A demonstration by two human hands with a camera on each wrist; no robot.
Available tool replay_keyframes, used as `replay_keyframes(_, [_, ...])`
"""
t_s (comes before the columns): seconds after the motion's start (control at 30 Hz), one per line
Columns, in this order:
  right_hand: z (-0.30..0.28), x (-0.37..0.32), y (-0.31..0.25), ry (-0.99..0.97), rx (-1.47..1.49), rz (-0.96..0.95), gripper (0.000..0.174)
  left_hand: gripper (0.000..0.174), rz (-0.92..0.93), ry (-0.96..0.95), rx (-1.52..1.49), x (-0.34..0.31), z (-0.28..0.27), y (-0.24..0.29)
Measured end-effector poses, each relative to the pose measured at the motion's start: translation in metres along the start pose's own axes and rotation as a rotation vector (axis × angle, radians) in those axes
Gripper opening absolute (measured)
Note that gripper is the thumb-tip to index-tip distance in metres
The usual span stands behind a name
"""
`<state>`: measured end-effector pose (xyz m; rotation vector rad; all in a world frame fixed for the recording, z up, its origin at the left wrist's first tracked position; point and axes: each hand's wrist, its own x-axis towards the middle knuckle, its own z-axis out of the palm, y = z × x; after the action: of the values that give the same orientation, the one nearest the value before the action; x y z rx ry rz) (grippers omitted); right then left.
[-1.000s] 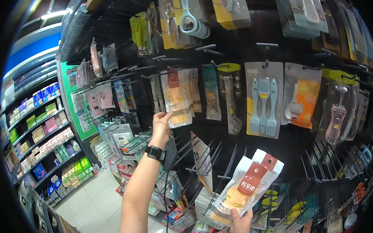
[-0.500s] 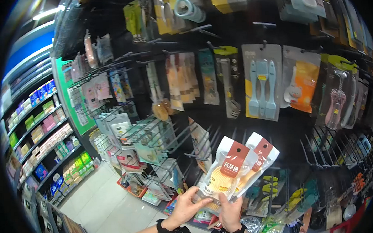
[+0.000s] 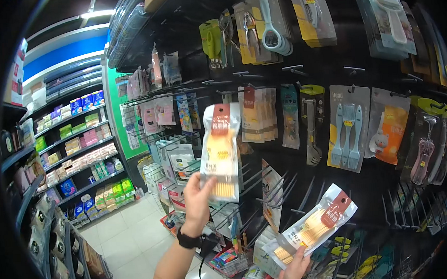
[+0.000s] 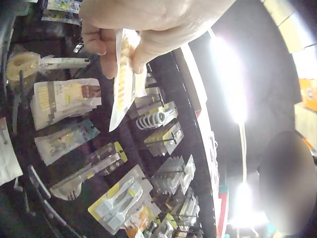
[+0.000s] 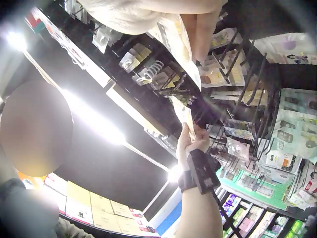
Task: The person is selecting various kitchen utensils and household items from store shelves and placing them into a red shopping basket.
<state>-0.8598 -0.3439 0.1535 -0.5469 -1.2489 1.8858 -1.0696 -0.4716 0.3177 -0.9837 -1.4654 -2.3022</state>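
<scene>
The left hand [image 3: 197, 203] pinches the lower edge of a clear packet [image 3: 220, 149] between thumb and fingers, the thumb lying across its front; this packet stands nearly upright before the black display wall [image 3: 305, 183], its brown-red label at the top and pale yellow sticks showing at the bottom; a dark band [image 3: 189, 239] circles the left wrist; the right hand [image 3: 295, 269] pinches a second packet [image 3: 314, 223] of the same look by its lower part, thumb on the front and fingers behind, and this one leans with its labelled end up to the right; the two held packets are well apart, the second one lower and to the right; just right of the first packet and farther back, a row of like packets [image 3: 260, 113] hangs from a hook; along the same level hang a narrow teal packet [image 3: 290, 116], a pair of metal tongs [image 3: 311, 130], a card of three light blue brushes [image 3: 348, 129], an orange bag [image 3: 388, 127] and a pink whisk [image 3: 423, 148]; at the far left, shelves [image 3: 85, 160] of boxed and bagged goods stand above a pale tiled floor [image 3: 115, 239].
</scene>
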Motion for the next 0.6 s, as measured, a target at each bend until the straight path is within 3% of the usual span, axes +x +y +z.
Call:
replay_keyframes(0.17, [0.003,-0.006,-0.012,-0.022,0.037,0.017,0.029,0.016,0.054,0.010,-0.035,0.048,0.002,-0.005])
replay_keyframes(0.27, [0.004,-0.006,-0.014,0.048,0.070,-0.098,0.024,0.017,0.057,0.006,-0.042,0.062,-0.001,-0.006])
replay_keyframes(0.33, [-0.005,-0.001,-0.002,-0.017,0.172,-0.017,0.023,0.017,0.046,-0.003,-0.048,0.063,0.001,-0.002])
replay_keyframes(0.6, [-0.014,0.006,0.007,-0.087,0.095,-0.091,0.024,0.019,-0.071,-0.004,-0.081,0.075,-0.001,-0.008])
